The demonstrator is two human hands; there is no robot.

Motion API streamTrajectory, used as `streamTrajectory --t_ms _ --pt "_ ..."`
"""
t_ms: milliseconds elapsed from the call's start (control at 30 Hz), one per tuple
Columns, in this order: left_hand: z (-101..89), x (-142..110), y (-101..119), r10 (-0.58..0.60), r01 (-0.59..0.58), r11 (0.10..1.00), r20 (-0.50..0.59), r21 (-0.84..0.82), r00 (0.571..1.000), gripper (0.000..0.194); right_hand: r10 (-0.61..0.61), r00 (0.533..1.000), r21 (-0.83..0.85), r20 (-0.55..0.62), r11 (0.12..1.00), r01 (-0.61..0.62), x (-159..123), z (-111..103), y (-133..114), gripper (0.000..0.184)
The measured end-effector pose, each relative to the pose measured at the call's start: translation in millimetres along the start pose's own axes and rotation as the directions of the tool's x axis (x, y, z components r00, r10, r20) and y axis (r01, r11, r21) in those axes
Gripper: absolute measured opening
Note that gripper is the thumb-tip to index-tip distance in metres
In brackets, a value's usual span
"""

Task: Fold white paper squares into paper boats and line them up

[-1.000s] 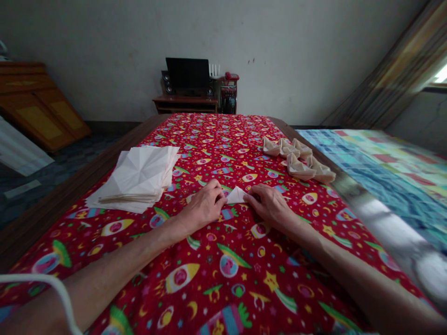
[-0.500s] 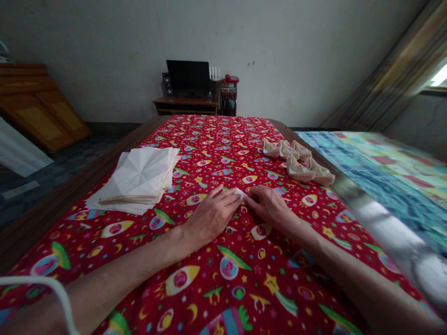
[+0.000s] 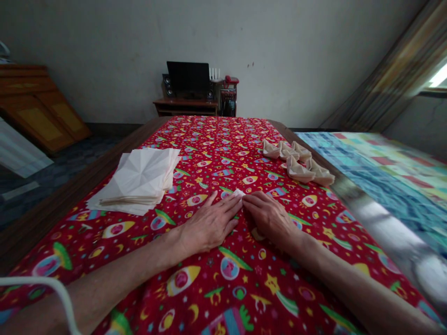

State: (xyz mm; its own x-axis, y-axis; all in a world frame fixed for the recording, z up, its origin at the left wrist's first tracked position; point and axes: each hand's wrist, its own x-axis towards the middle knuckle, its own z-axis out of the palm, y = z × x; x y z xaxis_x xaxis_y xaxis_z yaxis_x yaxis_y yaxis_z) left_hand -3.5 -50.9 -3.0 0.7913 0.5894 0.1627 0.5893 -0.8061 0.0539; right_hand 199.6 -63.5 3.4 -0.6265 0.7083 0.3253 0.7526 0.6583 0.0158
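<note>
A small piece of folded white paper lies on the red cloth between my hands, mostly covered by fingers. My left hand is laid flat, fingers stretched out, with its fingertips pressing on the paper's left side. Bent fingers of my right hand close on the paper's right edge; their tips are partly hidden. To the left sits a stack of creased white paper sheets. At the right, several folded paper pieces with raised points stand in a group.
A red patterned cloth covers the table, whose dark wooden edge shows at the left. A white cable curves in at lower left. Beyond the table are a monitor, a cabinet and a bed.
My left hand has turned flatter, with its fingers more extended over the paper. My right fingers have shifted slightly left and straightened along the paper's edge.
</note>
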Motion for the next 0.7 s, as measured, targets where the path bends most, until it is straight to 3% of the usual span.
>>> streamTrajectory --t_ms 200,700 --pt "-6.2 -4 0 -0.044 0.045 0.997 -0.021 0.065 0.999 0.045 -0.024 0.998 -0.038 0.055 0.999 0.026 -13 -4 6 0.024" --pt "-13.6 -11 -4 -0.094 0.109 0.975 -0.089 0.196 0.992 0.037 0.106 0.993 -0.128 0.053 0.987 -0.099 -19 -3 6 0.028"
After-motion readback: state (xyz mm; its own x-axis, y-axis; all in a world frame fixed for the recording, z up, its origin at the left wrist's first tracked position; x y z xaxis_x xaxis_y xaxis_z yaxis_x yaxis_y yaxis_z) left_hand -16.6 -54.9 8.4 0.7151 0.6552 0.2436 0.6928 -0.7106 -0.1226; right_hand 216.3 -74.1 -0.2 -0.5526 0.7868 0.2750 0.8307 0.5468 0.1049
